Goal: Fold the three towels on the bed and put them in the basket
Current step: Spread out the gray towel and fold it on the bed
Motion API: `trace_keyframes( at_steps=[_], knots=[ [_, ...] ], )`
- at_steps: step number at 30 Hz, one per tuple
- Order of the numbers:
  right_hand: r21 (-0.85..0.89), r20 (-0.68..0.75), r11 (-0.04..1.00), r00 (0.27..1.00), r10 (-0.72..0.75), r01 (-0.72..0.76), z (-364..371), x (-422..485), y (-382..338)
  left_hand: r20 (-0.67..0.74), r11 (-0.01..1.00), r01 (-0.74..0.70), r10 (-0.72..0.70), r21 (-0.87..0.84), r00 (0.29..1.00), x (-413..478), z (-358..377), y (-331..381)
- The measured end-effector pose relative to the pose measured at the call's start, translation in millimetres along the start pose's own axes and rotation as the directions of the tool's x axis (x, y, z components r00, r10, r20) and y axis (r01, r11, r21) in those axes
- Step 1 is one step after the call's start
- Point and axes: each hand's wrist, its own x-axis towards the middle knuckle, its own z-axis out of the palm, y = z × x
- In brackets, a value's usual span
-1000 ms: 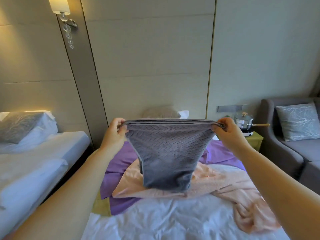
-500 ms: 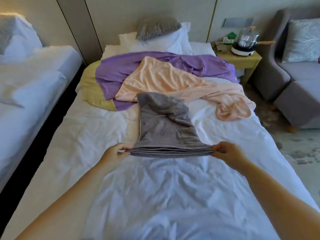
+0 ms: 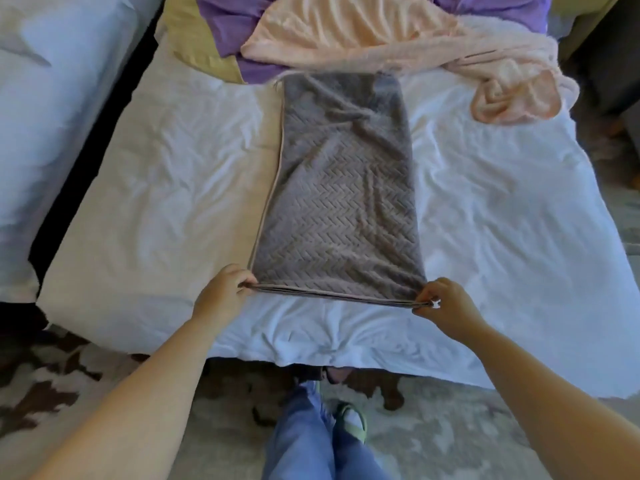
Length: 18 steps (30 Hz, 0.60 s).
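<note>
Three towels lie on the bed [image 3: 166,188]. The grey towel [image 3: 339,188] is in the middle, spread out flat on the white, wrinkly sheet. It is folded into a long strip that runs from the near end of the bed toward the far end. It looks soft, with a zigzag pattern pressed into it and a pale trim down its left side. At the near edge I can see a few layers stacked on each other.

The left hand [image 3: 221,299] pinches the near left corner between thumb and fingers. The right hand [image 3: 446,306] pinches the near right corner the same way, fingers bunched tight. The edge between the two hands is pulled straight, just above the sheet. A tiny white bit pokes out by the right fingertips; it is too small to read.

The pink towel [image 3: 398,39] is fluffy and all scrunched up at the far end, and the grey one's far end reaches its edge. The purple towel [image 3: 225,22] lies partly under the pink one and has a yellow part.

A second bed [image 3: 52,98] with white covers stands to the left. Below the hands are blue jeans [image 3: 304,438], a green shoe [image 3: 353,420] and a blotchy carpet [image 3: 450,438].
</note>
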Motion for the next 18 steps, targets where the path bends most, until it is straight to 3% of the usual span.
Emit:
trace_keyframes(
  at_steps=[5,10,13,18],
  knots=[
    [-0.032,0.011,0.999,1.0,0.0,0.0,42,-19,14,-0.031,0.996,0.094,-0.094,0.001,0.995,-26,34,-21],
    [-0.18,0.065,0.983,0.997,0.046,-0.034,53,-28,23,0.013,0.982,0.179,-0.18,0.068,0.984,-26,49,-21],
    [-0.049,-0.008,0.996,0.997,0.078,-0.078,41,-25,20,0.084,0.97,0.213,-0.223,0.119,0.971,-12,43,-13],
    [0.015,-0.092,0.997,0.993,0.076,-0.075,22,8,-4,0.018,0.987,0.162,-0.162,0.008,0.987,29,23,8]
  ],
)
